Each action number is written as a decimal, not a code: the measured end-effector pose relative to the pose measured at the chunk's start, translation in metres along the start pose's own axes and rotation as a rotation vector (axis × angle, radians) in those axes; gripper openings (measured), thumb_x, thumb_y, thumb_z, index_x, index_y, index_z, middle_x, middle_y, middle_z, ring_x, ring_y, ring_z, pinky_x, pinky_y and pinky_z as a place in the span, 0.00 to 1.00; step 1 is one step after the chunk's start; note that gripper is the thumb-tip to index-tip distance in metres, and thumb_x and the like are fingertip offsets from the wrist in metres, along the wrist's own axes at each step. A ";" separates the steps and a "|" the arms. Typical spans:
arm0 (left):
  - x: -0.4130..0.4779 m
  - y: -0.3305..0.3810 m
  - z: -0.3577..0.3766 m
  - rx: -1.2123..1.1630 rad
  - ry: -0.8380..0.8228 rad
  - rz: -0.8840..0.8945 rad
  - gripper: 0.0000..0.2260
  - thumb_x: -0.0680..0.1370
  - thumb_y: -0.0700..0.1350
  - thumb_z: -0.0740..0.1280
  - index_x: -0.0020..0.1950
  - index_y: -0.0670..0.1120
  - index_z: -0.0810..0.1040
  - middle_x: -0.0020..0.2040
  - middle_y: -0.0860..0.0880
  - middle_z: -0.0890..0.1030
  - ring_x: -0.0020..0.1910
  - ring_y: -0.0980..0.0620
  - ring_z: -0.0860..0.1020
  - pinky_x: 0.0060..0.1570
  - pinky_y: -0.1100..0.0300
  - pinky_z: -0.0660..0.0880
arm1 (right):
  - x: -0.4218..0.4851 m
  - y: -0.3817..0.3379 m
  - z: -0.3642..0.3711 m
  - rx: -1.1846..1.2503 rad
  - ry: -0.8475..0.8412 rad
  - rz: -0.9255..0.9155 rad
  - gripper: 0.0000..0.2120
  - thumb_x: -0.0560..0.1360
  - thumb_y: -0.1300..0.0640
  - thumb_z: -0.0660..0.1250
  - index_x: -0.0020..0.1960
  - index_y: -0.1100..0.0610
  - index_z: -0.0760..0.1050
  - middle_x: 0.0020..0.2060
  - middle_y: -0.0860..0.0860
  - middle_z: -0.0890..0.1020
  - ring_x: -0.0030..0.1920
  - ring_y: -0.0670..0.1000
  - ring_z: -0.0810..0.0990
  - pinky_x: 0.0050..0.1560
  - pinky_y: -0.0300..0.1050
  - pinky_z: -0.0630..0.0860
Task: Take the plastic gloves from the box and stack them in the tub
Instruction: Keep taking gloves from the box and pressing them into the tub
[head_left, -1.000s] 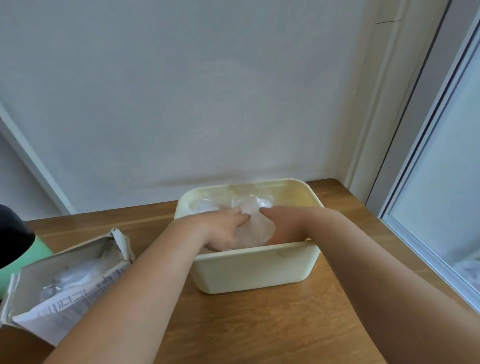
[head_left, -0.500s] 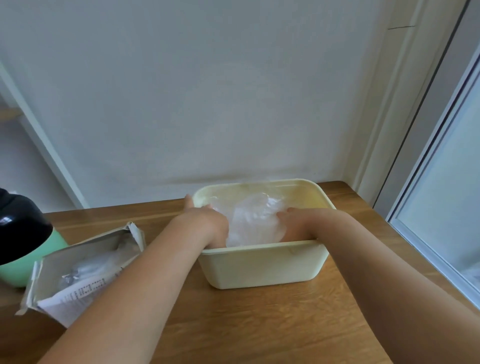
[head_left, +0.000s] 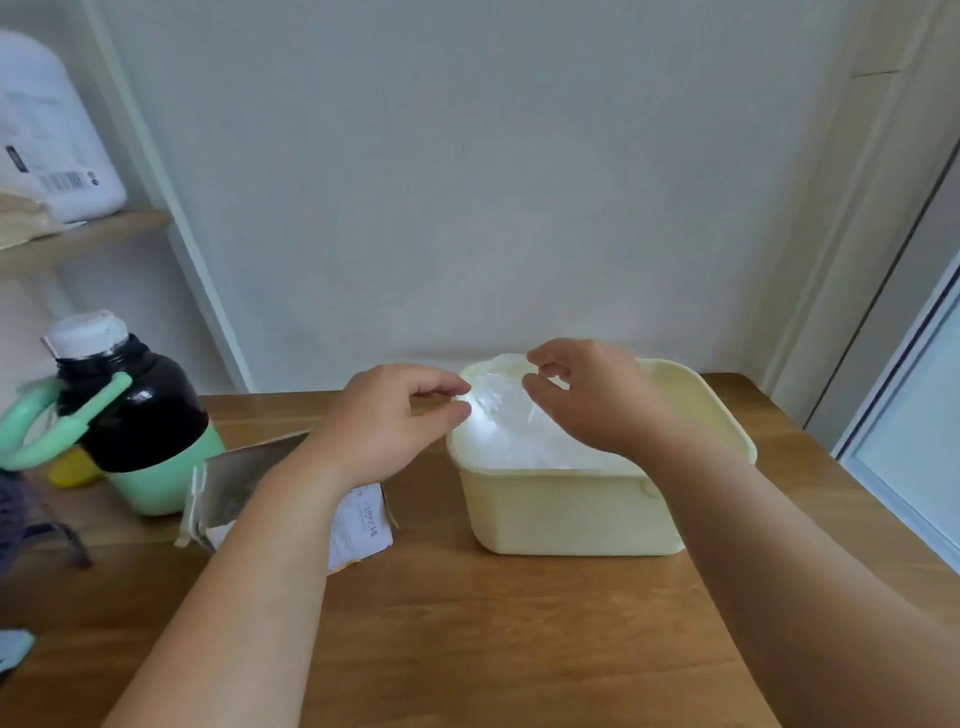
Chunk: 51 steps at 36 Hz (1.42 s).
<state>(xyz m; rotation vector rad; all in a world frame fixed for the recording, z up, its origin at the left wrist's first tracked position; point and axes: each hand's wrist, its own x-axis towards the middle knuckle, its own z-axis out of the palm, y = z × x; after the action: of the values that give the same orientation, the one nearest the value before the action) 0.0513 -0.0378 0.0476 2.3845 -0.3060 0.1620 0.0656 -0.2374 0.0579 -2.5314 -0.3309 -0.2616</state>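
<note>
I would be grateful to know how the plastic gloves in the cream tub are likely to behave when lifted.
Probably floppy: the plastic gloves crumple and peak where the left hand and right hand pinch them. Likely very light, since fingertip pinches alone hold film above the tub. Their glossy sheen suggests layers may slide apart.

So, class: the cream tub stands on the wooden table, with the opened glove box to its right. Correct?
No. In the head view the box lies to the left of the tub, not the right; the tub, with gloves inside, does stand on the wooden table.
</note>
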 end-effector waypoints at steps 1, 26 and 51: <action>-0.007 -0.005 -0.007 -0.019 0.037 -0.011 0.06 0.77 0.50 0.68 0.53 0.58 0.81 0.49 0.66 0.80 0.50 0.69 0.76 0.45 0.78 0.69 | 0.000 -0.010 0.006 0.055 0.033 -0.025 0.16 0.78 0.52 0.62 0.65 0.53 0.74 0.57 0.46 0.80 0.59 0.45 0.76 0.57 0.37 0.69; -0.028 -0.086 -0.030 0.730 -0.475 -0.381 0.15 0.78 0.44 0.62 0.64 0.55 0.74 0.49 0.52 0.78 0.47 0.50 0.77 0.40 0.57 0.73 | 0.006 -0.085 0.140 0.302 -0.313 -0.015 0.25 0.76 0.55 0.61 0.73 0.51 0.66 0.66 0.50 0.72 0.63 0.49 0.72 0.55 0.37 0.67; -0.020 -0.088 -0.017 0.831 -0.457 -0.410 0.04 0.76 0.39 0.63 0.47 0.47 0.75 0.41 0.50 0.75 0.39 0.50 0.75 0.38 0.55 0.72 | -0.004 -0.077 0.136 0.372 -0.335 -0.041 0.25 0.77 0.56 0.59 0.74 0.49 0.63 0.68 0.48 0.72 0.61 0.48 0.73 0.52 0.35 0.68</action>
<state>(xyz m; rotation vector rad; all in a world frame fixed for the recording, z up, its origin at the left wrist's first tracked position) 0.0549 0.0400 -0.0005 3.2311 0.0807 -0.5608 0.0550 -0.0990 -0.0151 -2.1931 -0.5101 0.1970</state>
